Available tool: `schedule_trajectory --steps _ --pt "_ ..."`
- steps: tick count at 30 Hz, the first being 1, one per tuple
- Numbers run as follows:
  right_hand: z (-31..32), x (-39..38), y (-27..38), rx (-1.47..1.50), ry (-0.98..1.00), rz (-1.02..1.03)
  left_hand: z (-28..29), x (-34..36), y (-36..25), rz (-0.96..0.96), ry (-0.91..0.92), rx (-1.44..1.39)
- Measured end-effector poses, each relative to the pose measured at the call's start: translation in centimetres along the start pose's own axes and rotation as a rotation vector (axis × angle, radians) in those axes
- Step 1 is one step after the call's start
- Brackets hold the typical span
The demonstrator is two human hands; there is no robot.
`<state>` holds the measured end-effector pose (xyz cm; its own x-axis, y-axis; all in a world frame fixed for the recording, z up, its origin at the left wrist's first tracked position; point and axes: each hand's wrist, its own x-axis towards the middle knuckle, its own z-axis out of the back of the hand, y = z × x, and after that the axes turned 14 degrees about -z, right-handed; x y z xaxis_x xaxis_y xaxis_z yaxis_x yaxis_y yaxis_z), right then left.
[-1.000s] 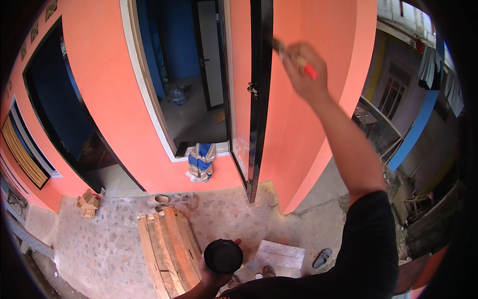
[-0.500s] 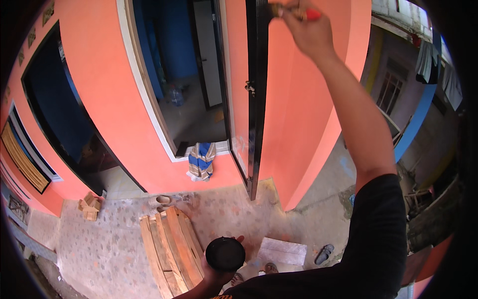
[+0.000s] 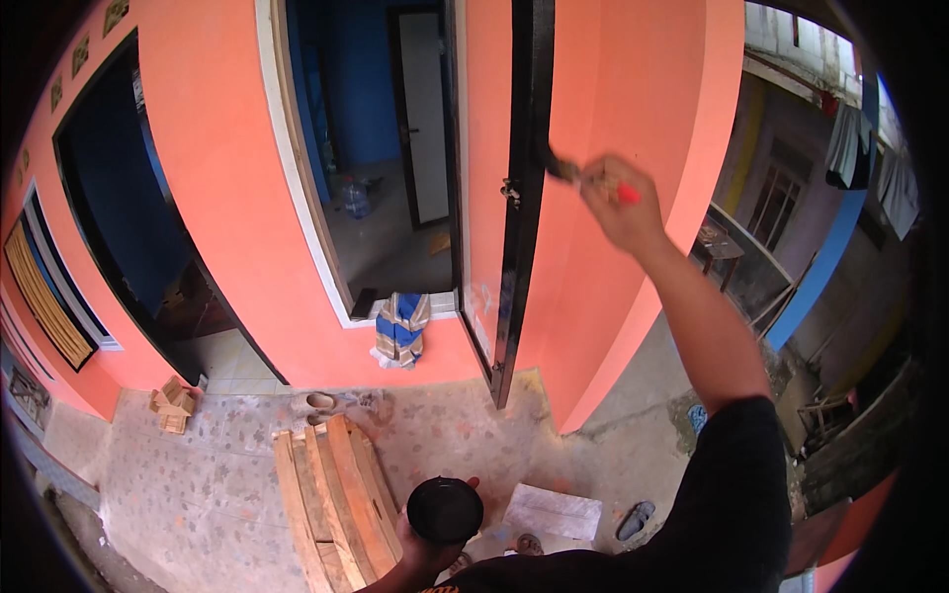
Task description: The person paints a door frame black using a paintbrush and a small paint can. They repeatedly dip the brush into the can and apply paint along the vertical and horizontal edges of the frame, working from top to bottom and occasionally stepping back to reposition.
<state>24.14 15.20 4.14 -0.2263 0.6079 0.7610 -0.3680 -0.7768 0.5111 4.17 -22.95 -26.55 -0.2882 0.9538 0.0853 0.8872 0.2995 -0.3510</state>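
My right hand [image 3: 625, 203] is closed around the handle of a paintbrush [image 3: 563, 168] with a red end. The brush's dark bristles touch or nearly touch the edge of a black window frame [image 3: 526, 128], which stands swung out from the wall. A metal latch [image 3: 510, 193] sits on that frame, just below and left of the bristles. Low in front of me, my left hand [image 3: 423, 547] holds a round container of black paint [image 3: 445, 510] from beneath and around its side. Most of the left fingers are hidden behind the container.
A striped cloth [image 3: 402, 329] hangs over the white window sill [image 3: 356, 318]. Wooden planks [image 3: 341, 494] lie on the patterned floor left of the paint. A pale mat [image 3: 554, 512] and a sandal [image 3: 636, 520] are near my feet. The orange wall [image 3: 613, 296] juts out at right.
My right hand has come down along the black frame with the brush, from near the top edge to about latch height. The left hand still holds the paint container, almost unmoved.
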Motion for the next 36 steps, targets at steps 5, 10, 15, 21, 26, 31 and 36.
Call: schedule_trajectory --steps 5,10,15,21,26,31,36 --pt "0.8 1.0 0.2 -0.014 0.178 -0.048 0.5 0.6 -0.1 -0.015 0.024 0.198" --pt "4.1 13.8 6.0 -0.126 -0.149 0.328 0.7 0.7 0.1 0.072 -0.061 0.008" --pt "5.5 19.2 12.3 0.216 -0.406 0.437 -0.5 0.1 0.5 0.063 -0.122 -0.203" --pt "1.7 11.1 4.8 -0.061 -0.415 0.386 -1.1 0.0 0.3 0.029 -0.116 -0.182" --pt "-3.2 -7.4 -2.3 -0.013 -0.008 0.152 -1.0 -0.4 0.1 0.009 -0.03 -0.232" --pt "-2.8 -22.5 -4.6 0.131 0.12 -0.237 -0.6 -0.8 0.3 -0.102 -0.05 0.181" --pt "-2.1 -36.0 -10.1 0.307 -0.116 -0.692 -0.6 -0.2 0.3 -0.038 -0.009 -0.023"
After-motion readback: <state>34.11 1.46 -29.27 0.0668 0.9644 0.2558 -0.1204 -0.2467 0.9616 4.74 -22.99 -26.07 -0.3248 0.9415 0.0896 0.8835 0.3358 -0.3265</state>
